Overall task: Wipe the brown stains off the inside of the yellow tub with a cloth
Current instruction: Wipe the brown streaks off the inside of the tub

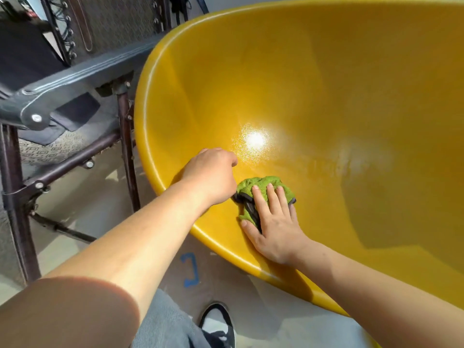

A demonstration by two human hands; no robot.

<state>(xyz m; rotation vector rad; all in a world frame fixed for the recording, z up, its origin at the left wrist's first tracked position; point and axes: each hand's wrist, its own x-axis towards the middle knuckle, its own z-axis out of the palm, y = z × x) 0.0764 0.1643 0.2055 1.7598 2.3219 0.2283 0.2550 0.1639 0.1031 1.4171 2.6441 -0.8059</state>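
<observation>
The yellow tub point(326, 71) was seen from above its near rim, and only one loose thing was found inside it: a crumpled green cloth point(261, 185) with dark edging, laid on the inner wall just within that rim. A bright spot of glare point(254, 140) was thrown on the glossy surface beyond the cloth, and a paler, smeared patch point(356, 156) was noted to the right of it. The cloth was pressed against the tub by the right hand point(275, 222), which was laid flat with its fingers point(272, 197) straight and spread across the cloth's near half, the wrist crossing the rim. The left hand point(211, 173) was set just left of the cloth, reaching over the rim, its knuckles turned upward and its fingers curled under and hidden; whether anything was gripped by it could not be told. The cloth's dark edge was seen touching, or nearly touching, the heel of that hand. The two hands were kept near each other without meeting, the cloth lying between them. A folding chair point(75, 79) was placed beside the tub at the left.
</observation>
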